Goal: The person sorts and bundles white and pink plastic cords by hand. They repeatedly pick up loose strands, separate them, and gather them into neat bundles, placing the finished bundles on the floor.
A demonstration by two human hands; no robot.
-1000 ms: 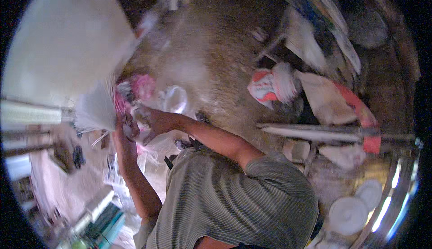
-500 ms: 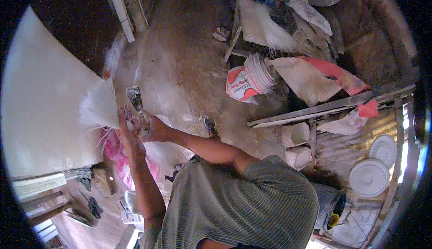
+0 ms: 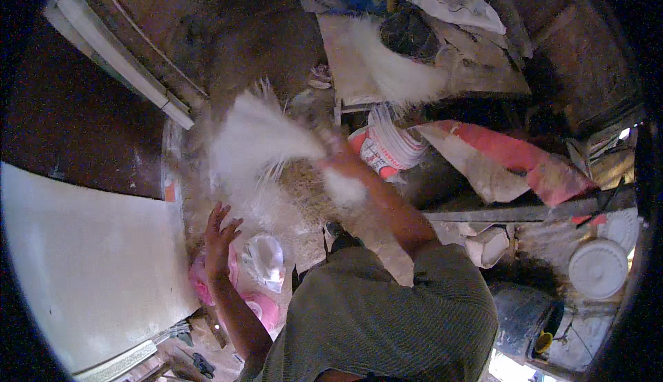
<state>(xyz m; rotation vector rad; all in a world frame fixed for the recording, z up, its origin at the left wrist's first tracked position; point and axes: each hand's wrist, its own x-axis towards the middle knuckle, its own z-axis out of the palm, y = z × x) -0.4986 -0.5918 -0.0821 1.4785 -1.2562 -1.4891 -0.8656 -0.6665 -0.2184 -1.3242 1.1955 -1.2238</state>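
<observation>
A bundle of long white fibres point(image 3: 259, 130) fans out leftward from my right hand point(image 3: 338, 153), which closes round its narrow end. Motion smears both that hand and the fibres. Loose strands trail below the bundle. Off to the left, my left hand point(image 3: 221, 238) is empty, its fingers spread, above a pink plastic bag point(image 3: 207, 275). Beside it on the floor lies a whitish, shiny bag or bowl point(image 3: 264, 261). The dirty flat-bladed scraper seen earlier is not visible now.
A large pale board point(image 3: 83, 264) stands at the left. More white fibres point(image 3: 404, 71) lie on a low table point(image 3: 349, 88) at the far right. Near it are a printed white-and-red sack point(image 3: 387, 144), a wooden beam point(image 3: 532, 209), round white plaster discs point(image 3: 599, 269) and a dark drum point(image 3: 518, 320).
The white fibre bundle has gone from my left hand to my right and moved rightward. My left hand has opened. The scraper has left my right hand, and the view has turned.
</observation>
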